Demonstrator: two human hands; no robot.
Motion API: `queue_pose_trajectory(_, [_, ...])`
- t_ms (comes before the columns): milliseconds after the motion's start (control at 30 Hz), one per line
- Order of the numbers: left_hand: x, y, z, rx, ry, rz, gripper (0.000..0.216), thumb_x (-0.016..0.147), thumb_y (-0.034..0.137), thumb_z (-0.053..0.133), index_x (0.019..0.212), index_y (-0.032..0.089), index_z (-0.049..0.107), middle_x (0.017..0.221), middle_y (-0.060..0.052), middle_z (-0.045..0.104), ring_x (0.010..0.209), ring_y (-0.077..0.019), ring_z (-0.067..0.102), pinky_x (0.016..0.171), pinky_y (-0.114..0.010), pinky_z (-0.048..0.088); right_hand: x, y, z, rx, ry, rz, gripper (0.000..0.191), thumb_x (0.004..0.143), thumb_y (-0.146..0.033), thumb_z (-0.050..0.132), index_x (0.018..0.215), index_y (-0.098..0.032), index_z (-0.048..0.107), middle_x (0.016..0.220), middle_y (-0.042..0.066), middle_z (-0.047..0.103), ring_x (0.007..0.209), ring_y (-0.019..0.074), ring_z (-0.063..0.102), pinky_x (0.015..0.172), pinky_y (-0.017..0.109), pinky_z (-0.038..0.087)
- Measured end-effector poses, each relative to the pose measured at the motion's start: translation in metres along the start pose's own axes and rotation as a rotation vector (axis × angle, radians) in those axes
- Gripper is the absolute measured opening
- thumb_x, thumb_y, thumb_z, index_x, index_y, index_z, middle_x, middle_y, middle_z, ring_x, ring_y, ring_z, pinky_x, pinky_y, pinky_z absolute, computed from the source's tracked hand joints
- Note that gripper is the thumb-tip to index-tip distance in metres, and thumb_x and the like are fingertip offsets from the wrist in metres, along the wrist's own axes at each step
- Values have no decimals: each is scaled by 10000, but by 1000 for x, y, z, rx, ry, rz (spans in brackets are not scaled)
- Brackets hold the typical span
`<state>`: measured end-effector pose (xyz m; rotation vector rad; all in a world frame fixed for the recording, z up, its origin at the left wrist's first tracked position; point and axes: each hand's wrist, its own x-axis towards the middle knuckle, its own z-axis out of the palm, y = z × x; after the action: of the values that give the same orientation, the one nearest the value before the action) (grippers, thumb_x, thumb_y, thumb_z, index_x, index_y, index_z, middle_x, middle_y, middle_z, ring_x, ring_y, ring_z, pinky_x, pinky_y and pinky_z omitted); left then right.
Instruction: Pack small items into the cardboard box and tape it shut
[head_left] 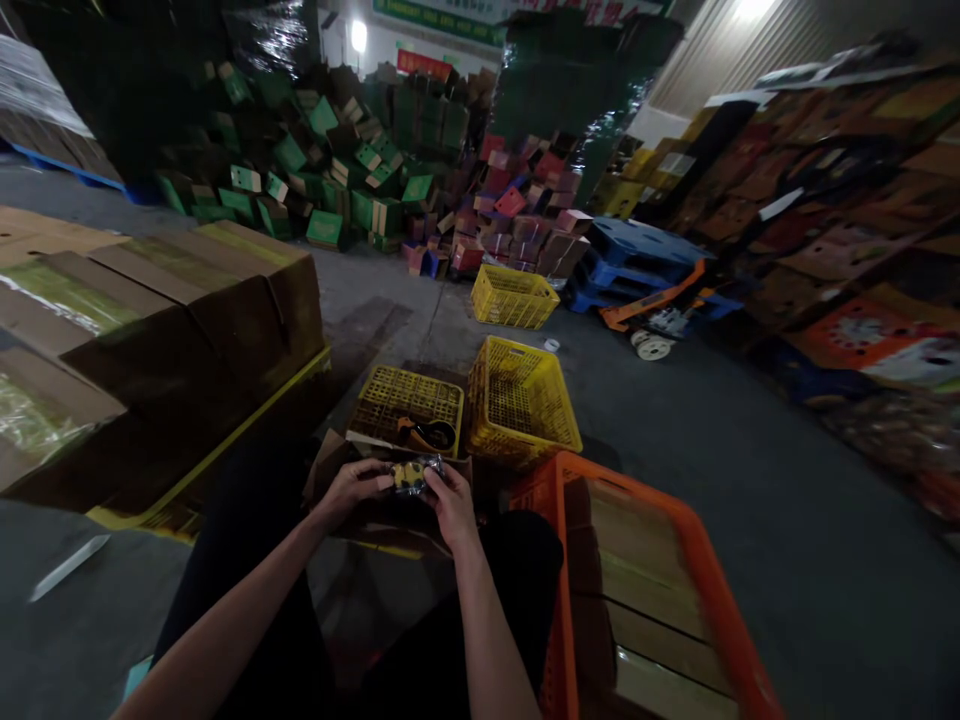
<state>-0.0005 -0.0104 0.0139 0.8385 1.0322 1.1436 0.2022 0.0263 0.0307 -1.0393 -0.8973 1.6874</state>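
Both hands are grasping one small packet [409, 477], yellow with dark patches in shiny clear wrap. The left hand [354, 490] pinches its left end between thumb and fingers; the right hand [452, 502] has the other end, thumb on top. The packet lies directly between them, its long axis running side to side from one hand to the other, so neither hand is nearer. It is held above an open carton [324, 462] between the person's knees; I can't make out what is inside.

Just beyond, an orange-and-black tape dispenser [431, 433] lies at the near end of a yellow crate [409, 385]. A deeper yellow crate [568, 405] stands beside that one, to the right. Nearer the right knee, an orange crate [701, 545] holds brown boxes [649, 570]. Taped cartons [255, 315] are stacked on the left, and far across the floor green boxes [326, 228] lie heaped.
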Motion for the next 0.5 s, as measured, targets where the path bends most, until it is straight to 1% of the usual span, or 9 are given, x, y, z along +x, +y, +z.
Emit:
queue_pose_trajectory(100, [-1,1,0,-24,40,-27,481,696,443,844,1060,137,769,973,-87,751,852,-243,683,763,-302,524,-1,1,2,12,-51,11,326,719,-357,842,1002,-217,761,997,35,742,871,173,679,755,272,561])
queue_pose_trajectory(200, [1,0,-1,-35,74,-37,432,684,448,848,981,141,787,909,-71,750,816,-232,682,746,-294,527,-3,2,4,-2,-70,30,318,731,-358,833,1007,-214,767,1033,43,744,910,180,680,786,278,557])
queue_pose_trajectory(400, [6,-7,-5,-13,107,-15,361,672,465,852,811,144,764,809,-39,716,734,-186,653,699,-263,522,-2,1,3,-25,-3,69,309,679,-402,855,894,-188,796,916,55,759,833,197,682,731,310,569])
queue_pose_trajectory(467, [6,-8,-4,-31,107,-20,374,678,473,849,823,142,753,829,-47,714,752,-192,659,720,-281,535,-2,1,3,-10,14,67,298,664,-399,862,869,-192,799,895,50,759,809,191,677,705,298,562])
queue_pose_trajectory(500, [6,-7,-4,-54,102,-25,393,689,481,842,874,146,753,879,-60,719,794,-206,668,741,-299,544,-2,1,3,-4,21,63,291,660,-395,865,861,-195,800,888,46,758,799,185,674,692,287,556])
